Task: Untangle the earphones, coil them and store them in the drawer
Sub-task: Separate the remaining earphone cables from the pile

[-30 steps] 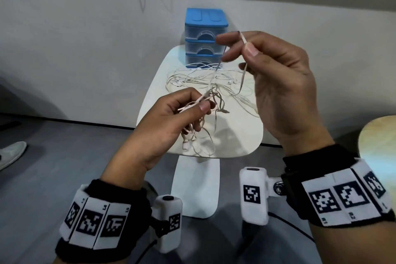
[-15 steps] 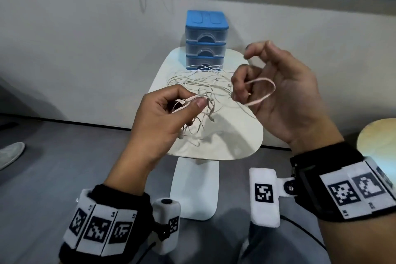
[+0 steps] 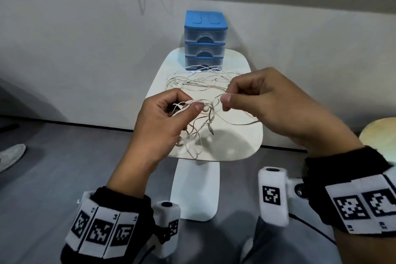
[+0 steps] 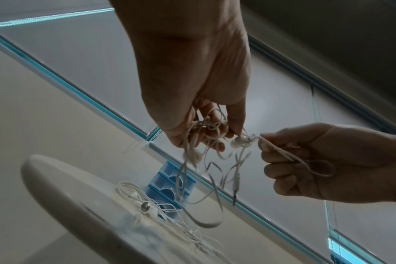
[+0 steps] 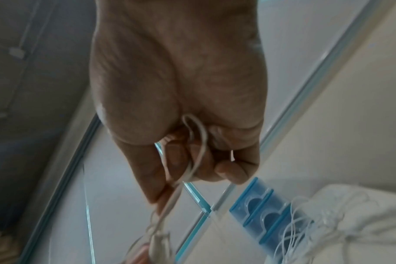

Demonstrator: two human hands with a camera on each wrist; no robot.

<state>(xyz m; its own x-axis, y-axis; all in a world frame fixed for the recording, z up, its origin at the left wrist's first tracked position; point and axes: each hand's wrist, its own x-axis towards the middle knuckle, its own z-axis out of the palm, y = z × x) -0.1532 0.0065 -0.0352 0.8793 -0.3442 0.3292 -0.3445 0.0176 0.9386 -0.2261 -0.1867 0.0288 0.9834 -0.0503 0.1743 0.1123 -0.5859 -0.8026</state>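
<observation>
A tangle of white earphones (image 3: pixel 205 118) hangs between my hands above the small white table (image 3: pixel 240 148). My left hand (image 3: pixel 184 109) pinches a bunch of the cord with an earbud (image 4: pixel 237 142) at its fingertips. My right hand (image 3: pixel 227 96) pinches a folded loop of the same cord (image 4: pixel 305 160) (image 5: pixel 192 160) just to the right of it. The plug (image 4: pixel 235 194) dangles below. More white earphones (image 3: pixel 199 81) (image 4: pixel 145 205) lie tangled on the table in front of the blue three-drawer box (image 3: pixel 204 38) (image 5: pixel 267 216), whose drawers are closed.
The table stands on a white pedestal (image 3: pixel 196 191) against a pale wall. Grey floor surrounds it. A round wooden surface (image 3: pixel 381 135) shows at the right edge, and a shoe (image 3: pixel 10 154) at the left edge.
My right hand came down from beside the drawer box and closed in on my left hand, now pinching the cord loop right next to it. The left hand kept its grip.
</observation>
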